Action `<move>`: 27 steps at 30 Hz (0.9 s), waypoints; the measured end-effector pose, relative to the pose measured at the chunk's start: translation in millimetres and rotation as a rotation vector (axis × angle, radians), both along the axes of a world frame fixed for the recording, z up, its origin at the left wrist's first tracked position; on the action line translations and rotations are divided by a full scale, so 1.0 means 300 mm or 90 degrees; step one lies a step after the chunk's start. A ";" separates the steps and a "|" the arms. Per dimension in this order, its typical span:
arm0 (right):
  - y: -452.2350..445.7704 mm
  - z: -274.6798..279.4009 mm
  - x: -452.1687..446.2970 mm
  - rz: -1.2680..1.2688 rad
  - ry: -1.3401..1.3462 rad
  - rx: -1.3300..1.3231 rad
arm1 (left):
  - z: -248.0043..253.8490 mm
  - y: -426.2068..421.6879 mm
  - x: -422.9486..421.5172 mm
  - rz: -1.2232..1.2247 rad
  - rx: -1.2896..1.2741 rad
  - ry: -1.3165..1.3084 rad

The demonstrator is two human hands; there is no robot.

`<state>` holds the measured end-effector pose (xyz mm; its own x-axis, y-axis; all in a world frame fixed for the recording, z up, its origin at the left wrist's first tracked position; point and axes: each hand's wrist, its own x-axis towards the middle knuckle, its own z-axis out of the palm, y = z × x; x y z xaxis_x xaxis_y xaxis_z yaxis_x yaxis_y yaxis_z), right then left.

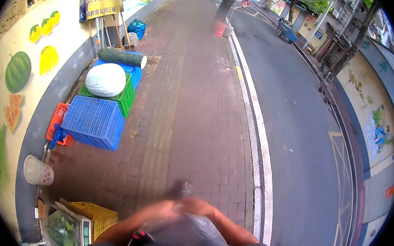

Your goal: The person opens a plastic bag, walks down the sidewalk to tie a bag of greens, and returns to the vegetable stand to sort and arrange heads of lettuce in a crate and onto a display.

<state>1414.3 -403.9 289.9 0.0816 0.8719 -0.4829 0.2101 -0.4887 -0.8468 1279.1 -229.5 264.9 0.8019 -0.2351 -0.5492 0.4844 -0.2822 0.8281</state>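
Low in the head view, my left hand [167, 209] and my right hand [198, 207] are close together in front of my body. Both are blurred, and their fingers cannot be made out. Just below and between them is a clear plastic bag [205, 225], against my dark shirt. Whether either hand grips it is too blurred to tell. A dark blurred shape, perhaps a foot, shows just beyond the hands.
At left, a pale round melon [105, 79] rests on a green crate [126, 96], behind a blue crate [96, 120]. A long green gourd [120, 57] lies farther back. A white bucket [38, 170] and a yellow crate [98, 218] are nearer. A road runs along the right.
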 end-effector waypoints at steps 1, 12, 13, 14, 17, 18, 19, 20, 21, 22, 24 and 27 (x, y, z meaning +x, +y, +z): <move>0.042 0.033 0.070 -0.006 -0.013 -0.038 | -0.019 0.044 0.081 -0.026 0.014 0.123; 0.467 0.056 0.911 0.067 0.264 -0.050 | 0.054 0.592 0.880 0.031 0.069 -0.046; 0.501 0.043 0.997 0.065 0.227 -0.037 | 0.082 0.634 0.948 0.032 0.056 -0.035; 0.540 0.021 1.086 0.062 0.191 -0.025 | 0.089 0.678 1.010 0.032 0.043 -0.022; 0.681 -0.042 1.364 -0.014 0.153 -0.016 | -0.016 0.841 1.227 0.059 -0.037 0.000; 0.734 -0.051 1.457 -0.047 0.136 0.005 | -0.036 0.895 1.311 0.045 -0.005 -0.044; 0.796 -0.044 1.526 -0.080 0.125 0.021 | -0.057 0.936 1.395 0.139 -0.137 -0.056; 0.870 -0.009 1.588 -0.163 0.105 0.013 | -0.053 0.983 1.487 0.149 -0.097 -0.081; 0.956 0.048 1.670 -0.242 0.076 0.006 | -0.030 1.035 1.603 0.162 -0.055 -0.113; 1.038 0.079 1.726 -0.334 0.102 0.079 | 0.010 1.083 1.717 0.124 -0.028 -0.065; 1.201 0.094 1.870 -0.453 0.052 0.209 | 0.029 1.179 1.931 0.149 -0.007 -0.070; 1.428 0.102 2.105 -0.585 -0.003 0.306 | 0.065 1.288 2.196 0.327 -0.182 -0.141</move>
